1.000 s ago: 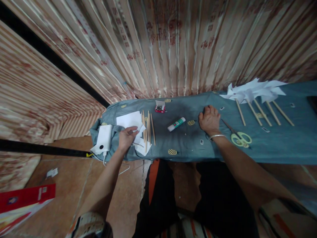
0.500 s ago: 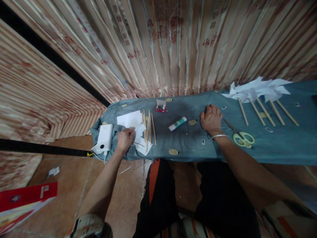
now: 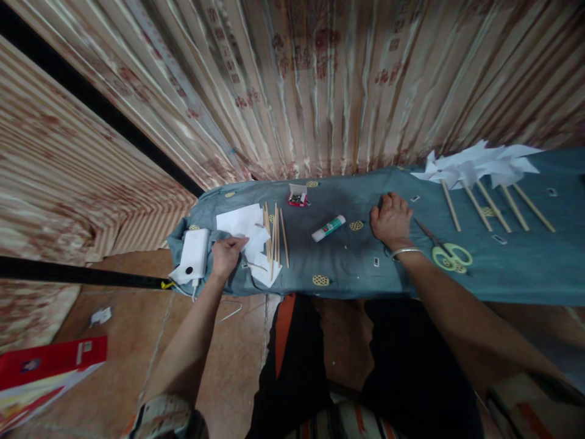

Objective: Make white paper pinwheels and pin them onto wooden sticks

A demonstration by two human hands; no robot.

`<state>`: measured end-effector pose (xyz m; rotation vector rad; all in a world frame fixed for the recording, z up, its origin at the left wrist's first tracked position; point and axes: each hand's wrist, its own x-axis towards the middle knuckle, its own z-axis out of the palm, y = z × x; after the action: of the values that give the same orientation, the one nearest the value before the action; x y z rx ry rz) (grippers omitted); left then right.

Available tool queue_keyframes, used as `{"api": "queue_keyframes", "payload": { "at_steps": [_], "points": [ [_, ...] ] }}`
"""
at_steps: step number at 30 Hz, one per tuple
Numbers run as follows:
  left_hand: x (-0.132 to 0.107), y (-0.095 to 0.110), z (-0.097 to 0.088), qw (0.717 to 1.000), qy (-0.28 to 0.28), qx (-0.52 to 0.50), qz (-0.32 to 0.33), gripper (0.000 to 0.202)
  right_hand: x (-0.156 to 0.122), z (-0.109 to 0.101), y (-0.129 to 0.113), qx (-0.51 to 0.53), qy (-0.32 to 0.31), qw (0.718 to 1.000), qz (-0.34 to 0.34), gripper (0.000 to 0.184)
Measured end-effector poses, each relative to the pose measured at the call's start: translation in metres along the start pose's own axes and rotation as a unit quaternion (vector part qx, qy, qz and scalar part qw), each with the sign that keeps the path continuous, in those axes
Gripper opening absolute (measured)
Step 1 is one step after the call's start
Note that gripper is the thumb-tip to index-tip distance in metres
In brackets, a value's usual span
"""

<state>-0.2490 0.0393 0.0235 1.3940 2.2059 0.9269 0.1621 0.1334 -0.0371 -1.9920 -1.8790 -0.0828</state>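
Here, hands [image 3: 226, 256] [image 3: 392, 221] apart, left perhaps pinching

Sticks [image 3: 276, 235] lie right of the paper sheet [image 3: 234, 221]; the glue stick [image 3: 329, 228] lies between them and the scissors [image 3: 442, 247] (pinwheels [image 3: 479, 166] behind, rightward).

White paper pieces [image 3: 256, 239] are touched by the left hand [image 3: 226, 256], just beside wooden sticks [image 3: 276, 235]. The right hand [image 3: 392, 221] is rested on the cloth-covered bench [image 3: 338, 262] between a glue stick [image 3: 329, 228] and scissors [image 3: 439, 245]; paper pinwheels [image 3: 475, 164] are laid at far right.
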Motion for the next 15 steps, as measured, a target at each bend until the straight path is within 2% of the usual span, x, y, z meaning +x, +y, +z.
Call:
{"api": "queue_keyframes", "payload": {
  "at_steps": [15],
  "points": [
    [-0.0004,-0.0076,0.0027,0.999,0.003,-0.05,-0.011,0.026,-0.0002,-0.0044,-0.0019,-0.021,-0.015,1.0,0.002,0.052]
  ]
}}
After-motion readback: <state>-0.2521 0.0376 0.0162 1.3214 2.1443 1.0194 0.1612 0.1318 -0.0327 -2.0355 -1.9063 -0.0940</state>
